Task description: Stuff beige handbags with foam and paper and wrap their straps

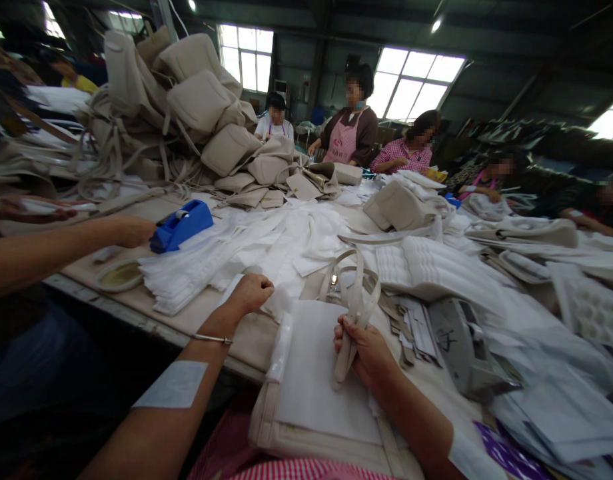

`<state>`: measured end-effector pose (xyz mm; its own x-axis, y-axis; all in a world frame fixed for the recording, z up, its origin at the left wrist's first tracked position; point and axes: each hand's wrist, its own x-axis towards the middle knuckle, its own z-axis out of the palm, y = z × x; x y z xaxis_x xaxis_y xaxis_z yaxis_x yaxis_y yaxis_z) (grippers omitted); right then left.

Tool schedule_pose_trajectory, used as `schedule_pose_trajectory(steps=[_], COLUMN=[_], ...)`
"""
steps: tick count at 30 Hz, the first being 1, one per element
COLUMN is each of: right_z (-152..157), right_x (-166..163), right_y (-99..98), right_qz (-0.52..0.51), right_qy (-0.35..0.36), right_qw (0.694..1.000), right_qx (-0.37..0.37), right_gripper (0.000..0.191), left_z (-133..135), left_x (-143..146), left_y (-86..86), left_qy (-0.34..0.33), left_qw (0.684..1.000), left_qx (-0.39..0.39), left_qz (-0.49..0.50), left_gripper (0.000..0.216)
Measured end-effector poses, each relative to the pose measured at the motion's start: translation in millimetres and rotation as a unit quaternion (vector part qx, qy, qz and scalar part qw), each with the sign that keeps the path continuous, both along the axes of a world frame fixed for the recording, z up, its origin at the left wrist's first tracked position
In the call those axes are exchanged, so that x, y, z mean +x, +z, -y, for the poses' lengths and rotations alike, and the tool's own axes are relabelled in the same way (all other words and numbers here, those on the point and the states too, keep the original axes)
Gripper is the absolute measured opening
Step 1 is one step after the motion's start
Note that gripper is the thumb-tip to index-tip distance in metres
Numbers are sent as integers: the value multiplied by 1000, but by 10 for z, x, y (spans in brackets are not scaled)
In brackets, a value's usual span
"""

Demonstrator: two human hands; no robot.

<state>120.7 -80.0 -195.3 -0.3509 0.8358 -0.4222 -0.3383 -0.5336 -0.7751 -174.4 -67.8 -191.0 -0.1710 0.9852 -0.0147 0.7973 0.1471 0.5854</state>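
Observation:
My right hand (367, 348) is closed around a folded beige strap (357, 293), whose loops rise above the fist. Below it a beige bag (271, 427) lies at the table's front edge against my apron. A white foam sheet (316, 373) covers much of the bag, and a clear-wrapped strip (281, 347) runs along its left side. My left hand (251, 293) is closed above the tabletop, beside thin white sheets (286, 247); what its fingers hold, if anything, is hidden.
A co-worker's hand (131, 231) touches a blue tape dispenser (181, 225) at left. A grey tape dispenser (461, 347) stands at right, near white packing sheets (436, 273). Beige bags (201, 100) are piled high at the back left. Several people work across the table.

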Motion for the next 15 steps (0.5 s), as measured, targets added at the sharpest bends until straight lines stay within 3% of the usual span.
schedule_pose_trajectory(steps=[9,15], right_z=[15,-99], right_x=[-2,-92], right_y=[27,319], right_qz=[4,42], right_qy=[-2,46], right_qw=[1000,995], right_qx=[-7,81], right_gripper=[32,32], left_z=[31,106], left_x=[-53,97], left_y=[85,334], left_qy=[9,-6], left_qw=[998,996], left_qx=[18,51], left_qz=[65,67], left_gripper=[32,31])
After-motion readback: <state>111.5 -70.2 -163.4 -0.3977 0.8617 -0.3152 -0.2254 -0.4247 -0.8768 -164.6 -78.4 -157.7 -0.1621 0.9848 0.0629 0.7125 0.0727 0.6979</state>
